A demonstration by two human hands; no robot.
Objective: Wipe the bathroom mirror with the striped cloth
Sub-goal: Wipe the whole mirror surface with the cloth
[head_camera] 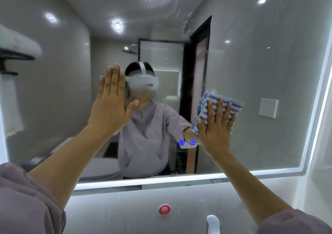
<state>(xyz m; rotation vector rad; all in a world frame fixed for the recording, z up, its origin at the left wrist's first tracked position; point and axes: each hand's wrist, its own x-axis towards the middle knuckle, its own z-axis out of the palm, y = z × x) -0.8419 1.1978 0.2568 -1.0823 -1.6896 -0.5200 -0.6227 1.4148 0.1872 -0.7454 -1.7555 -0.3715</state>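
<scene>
The bathroom mirror (251,63) fills most of the head view, edged by a lit white strip. My right hand (216,126) presses a folded blue-and-white striped cloth (228,101) flat against the glass right of centre, fingers spread over it. My left hand (112,104) lies flat on the glass left of centre, fingers straight and together, holding nothing. Swirled smear marks show on the mirror near the top centre. The reflection of a person in a lilac top sits between my two hands.
Two blue touch icons (187,142) glow on the glass just below the cloth. A red hot-water sticker (164,209) is on the wall under the mirror, with a white tap (212,223) at the bottom edge. The mirror's right rim (316,117) is close.
</scene>
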